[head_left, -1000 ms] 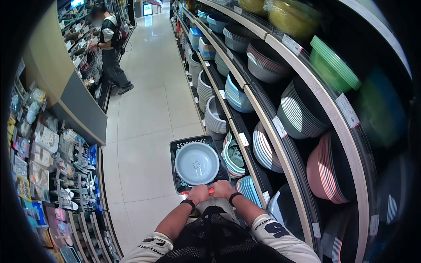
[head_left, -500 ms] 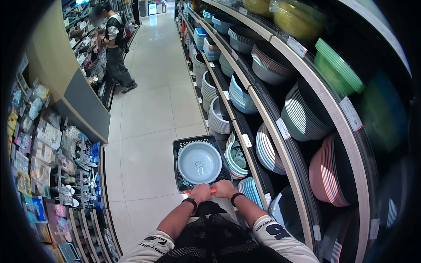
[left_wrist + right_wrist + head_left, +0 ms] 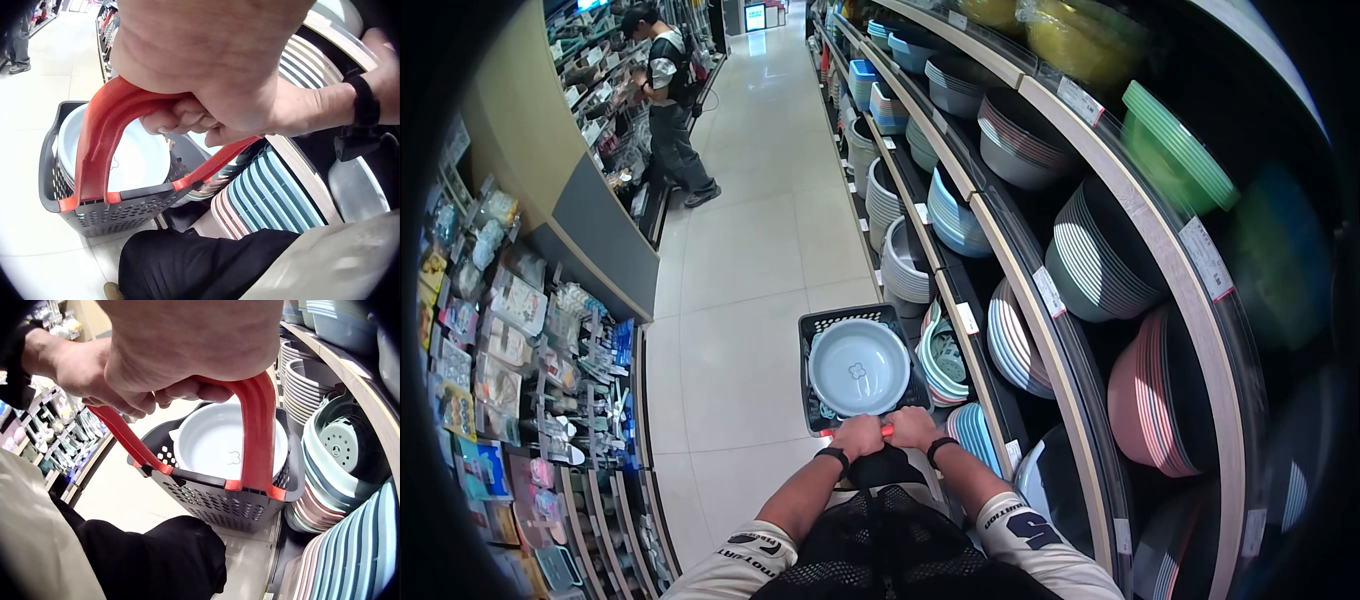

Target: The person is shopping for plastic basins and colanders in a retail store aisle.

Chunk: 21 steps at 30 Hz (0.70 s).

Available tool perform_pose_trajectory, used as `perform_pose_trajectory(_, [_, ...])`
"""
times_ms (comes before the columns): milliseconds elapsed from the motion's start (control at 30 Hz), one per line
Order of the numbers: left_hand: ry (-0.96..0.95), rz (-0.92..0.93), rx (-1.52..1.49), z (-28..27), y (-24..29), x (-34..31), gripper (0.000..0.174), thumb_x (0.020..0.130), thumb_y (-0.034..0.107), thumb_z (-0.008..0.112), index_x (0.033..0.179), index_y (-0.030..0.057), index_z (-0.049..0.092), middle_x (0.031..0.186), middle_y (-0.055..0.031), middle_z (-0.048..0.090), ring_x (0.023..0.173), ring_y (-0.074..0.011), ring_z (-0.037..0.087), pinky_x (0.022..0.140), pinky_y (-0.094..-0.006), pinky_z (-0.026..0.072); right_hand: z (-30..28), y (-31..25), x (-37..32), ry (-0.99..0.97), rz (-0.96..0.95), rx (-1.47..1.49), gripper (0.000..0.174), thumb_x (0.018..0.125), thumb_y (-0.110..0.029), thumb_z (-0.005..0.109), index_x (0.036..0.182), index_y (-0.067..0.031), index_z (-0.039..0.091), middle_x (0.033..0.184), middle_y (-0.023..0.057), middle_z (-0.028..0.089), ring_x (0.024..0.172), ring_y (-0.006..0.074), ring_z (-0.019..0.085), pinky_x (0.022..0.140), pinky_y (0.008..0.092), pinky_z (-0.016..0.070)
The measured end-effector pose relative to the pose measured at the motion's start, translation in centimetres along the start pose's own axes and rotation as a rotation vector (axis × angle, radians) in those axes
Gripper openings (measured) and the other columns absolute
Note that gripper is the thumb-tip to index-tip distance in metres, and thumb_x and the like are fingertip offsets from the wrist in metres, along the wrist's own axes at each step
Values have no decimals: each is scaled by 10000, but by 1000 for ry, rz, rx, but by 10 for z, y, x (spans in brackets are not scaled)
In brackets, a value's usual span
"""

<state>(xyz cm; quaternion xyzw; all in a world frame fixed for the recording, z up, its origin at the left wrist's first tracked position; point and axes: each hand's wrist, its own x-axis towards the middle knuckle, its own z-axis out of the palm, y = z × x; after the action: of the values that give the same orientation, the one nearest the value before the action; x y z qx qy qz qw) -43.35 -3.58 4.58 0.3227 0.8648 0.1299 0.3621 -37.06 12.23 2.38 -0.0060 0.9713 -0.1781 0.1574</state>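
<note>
A dark perforated basket (image 3: 808,385) hangs in front of the body, with a light blue-grey basin (image 3: 859,367) lying in it. My left hand (image 3: 858,437) and right hand (image 3: 913,428) grip its red handle (image 3: 887,431) side by side. In the left wrist view, the fingers of my left hand (image 3: 200,75) curl round the red handle (image 3: 94,144). The right wrist view shows my right hand (image 3: 194,350) curled over the red handle (image 3: 257,437), above the white-looking basin (image 3: 219,440). Other items under the basin are mostly hidden.
Shelves on the right hold stacked basins (image 3: 1165,390), green tubs (image 3: 1175,150) and buckets (image 3: 907,262). Hanging packaged goods (image 3: 515,300) line the left side. Further up the tiled aisle (image 3: 740,250), a person (image 3: 668,110) stands at the left shelves.
The floor, shelves and distant person have shifted slightly rightward in the head view. Both hands keep their grip on the handle, and the basket appears slightly higher and farther right.
</note>
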Motion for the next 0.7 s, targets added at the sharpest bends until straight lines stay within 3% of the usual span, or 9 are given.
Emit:
perform_pose_trajectory(100, [24,4,6,1,-2,3,286,771,186,629,951,-3,745,1004,-272,709,979,-399,700,894,-476,548,-7,-2,0,-15,-10,19,267,711,-350,736,805,-102,751,803,175,727,791,364,721,747,476,578])
perform_pose_trajectory(167, [19,2,15,0,-2,7,283,761,183,632,945,1,747,996,-270,710,967,-399,702,887,-476,552,-9,-1,1,1,-15,-9,295,703,-427,721,795,-148,747,791,153,723,788,355,715,735,471,570])
perform_pose_trajectory(300, [33,20,23,-4,-5,14,277,738,198,653,914,7,748,963,-261,716,931,-395,711,861,-470,565,6,11,14,27,-29,-21,289,677,-405,749,791,-140,741,760,154,715,760,358,715,720,472,569])
perform_pose_trajectory(467, [-32,-48,43,-11,-5,24,308,777,225,643,976,11,742,1006,-243,723,956,-388,709,876,-465,563,-1,14,24,-9,-26,42,273,690,-377,739,785,-122,735,769,167,715,760,364,714,713,470,571])
perform_pose_trajectory(633, [-77,-64,87,-20,-7,36,315,795,240,641,999,22,739,1009,-233,727,965,-379,709,878,-467,562,-9,18,36,-33,-59,58,256,715,-332,721,831,-106,751,798,177,720,795,368,715,756,480,569])
perform_pose_trajectory(700, [-79,-66,79,-23,-7,40,316,801,249,638,1000,23,735,1002,-227,728,961,-376,708,867,-472,562,-15,18,39,-46,-87,80,183,723,-233,687,809,-86,755,825,184,730,825,355,726,769,459,573])
